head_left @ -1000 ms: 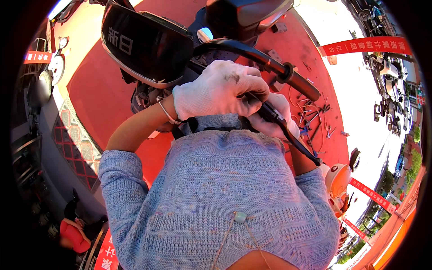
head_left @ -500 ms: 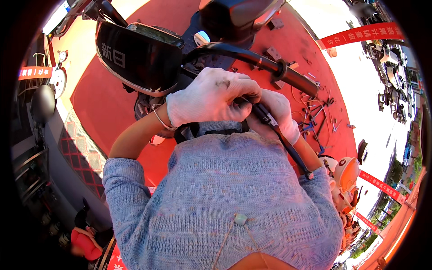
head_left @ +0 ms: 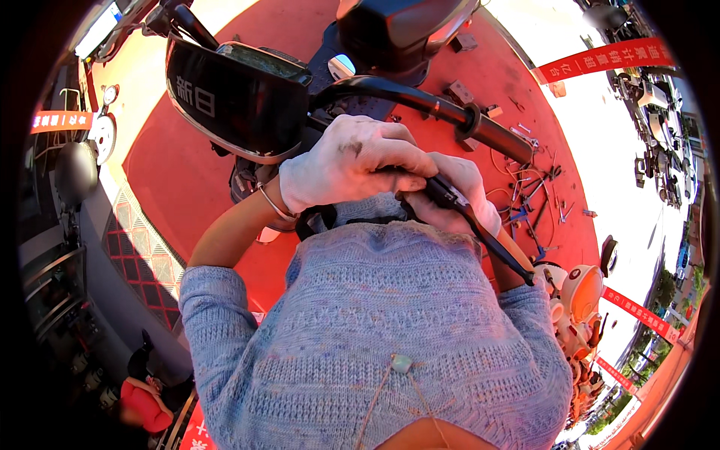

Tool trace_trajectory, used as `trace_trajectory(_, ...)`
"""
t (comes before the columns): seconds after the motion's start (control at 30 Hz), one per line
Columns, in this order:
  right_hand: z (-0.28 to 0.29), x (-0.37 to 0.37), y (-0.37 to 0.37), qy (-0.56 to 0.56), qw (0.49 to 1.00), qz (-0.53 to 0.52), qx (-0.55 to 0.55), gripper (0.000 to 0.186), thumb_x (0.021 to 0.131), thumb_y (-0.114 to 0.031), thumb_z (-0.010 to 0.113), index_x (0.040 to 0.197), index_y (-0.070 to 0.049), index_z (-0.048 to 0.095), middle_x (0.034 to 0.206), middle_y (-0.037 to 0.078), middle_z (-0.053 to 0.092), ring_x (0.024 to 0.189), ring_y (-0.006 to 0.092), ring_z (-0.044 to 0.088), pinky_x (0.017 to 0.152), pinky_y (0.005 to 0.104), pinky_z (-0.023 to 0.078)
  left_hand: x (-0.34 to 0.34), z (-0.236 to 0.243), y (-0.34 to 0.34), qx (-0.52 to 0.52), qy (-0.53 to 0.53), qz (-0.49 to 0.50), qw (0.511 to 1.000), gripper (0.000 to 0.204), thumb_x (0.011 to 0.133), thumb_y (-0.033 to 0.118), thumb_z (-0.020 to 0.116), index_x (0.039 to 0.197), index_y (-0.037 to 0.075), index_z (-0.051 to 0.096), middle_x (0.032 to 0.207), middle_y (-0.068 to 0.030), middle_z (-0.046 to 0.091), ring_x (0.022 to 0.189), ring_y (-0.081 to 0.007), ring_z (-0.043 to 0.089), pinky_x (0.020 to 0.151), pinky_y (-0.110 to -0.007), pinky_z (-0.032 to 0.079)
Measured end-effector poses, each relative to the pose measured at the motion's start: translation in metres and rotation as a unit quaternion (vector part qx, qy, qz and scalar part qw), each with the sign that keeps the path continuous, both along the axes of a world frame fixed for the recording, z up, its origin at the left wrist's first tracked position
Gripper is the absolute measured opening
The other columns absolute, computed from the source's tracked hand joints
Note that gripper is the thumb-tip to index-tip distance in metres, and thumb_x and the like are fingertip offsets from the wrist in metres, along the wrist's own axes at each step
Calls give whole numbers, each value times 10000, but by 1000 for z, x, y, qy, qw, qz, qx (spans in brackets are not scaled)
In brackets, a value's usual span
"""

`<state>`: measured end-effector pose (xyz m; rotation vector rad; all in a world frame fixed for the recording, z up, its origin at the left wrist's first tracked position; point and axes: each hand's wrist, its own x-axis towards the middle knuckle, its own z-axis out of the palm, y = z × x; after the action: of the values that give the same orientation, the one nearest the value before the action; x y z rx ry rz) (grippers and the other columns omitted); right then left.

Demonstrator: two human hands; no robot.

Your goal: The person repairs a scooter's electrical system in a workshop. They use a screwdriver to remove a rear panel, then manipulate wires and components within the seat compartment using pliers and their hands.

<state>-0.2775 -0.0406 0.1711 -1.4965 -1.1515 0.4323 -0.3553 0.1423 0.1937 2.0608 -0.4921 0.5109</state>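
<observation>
Both of my hands wear white knitted gloves and meet in front of my chest. My right hand [head_left: 459,196] is closed around a black brake lever [head_left: 486,238], whose long thin end slants down over my right forearm toward the sleeve. At the lever's upper end, my left hand [head_left: 360,166] has its fingers bent in a pinch, a dark smudge on the back of its glove. Whatever the left fingertips grip is hidden. Just beyond my hands is a black handlebar [head_left: 405,91] with a bare tube end, joined beside a glossy black front panel [head_left: 232,101].
Beyond the handlebar is a vehicle's dark glossy body [head_left: 397,34]. Loose tools [head_left: 536,199] and small metal blocks [head_left: 459,94] lie on the red floor at the right. An orange and white scooter [head_left: 581,292] stands near my right elbow. A person in red [head_left: 146,405] is at the lower left.
The brake lever has turned slightly, its long end swinging outward to the right. My left fingers have shifted and straightened a little at its upper end. The whole view has moved slightly.
</observation>
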Motion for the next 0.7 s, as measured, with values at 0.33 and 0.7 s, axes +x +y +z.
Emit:
trace_trajectory(0.33, 4, -3, -1, -11, 1000, -23, 2, 233, 686, 30, 673, 895, 3, 575, 685, 110, 564, 573, 244, 575, 525, 315, 443, 4, 2, -3, 101, -17, 3, 995, 132, 748, 161, 636, 865, 110, 603, 748, -54, 568, 614, -243, 578, 532, -321, 462)
trace_trajectory(0.7, 5, 13, -6, -151, 988, 15, -8, 323, 645, 20, 674, 947, 2, 562, 700, 122, 560, 607, 310, 571, 553, 370, 452, -1, 3, 3, 116, 10, 8, 993, 147, 762, 133, 631, 897, 97, 589, 801, -72, 576, 683, -257, 587, 603, -329, 474)
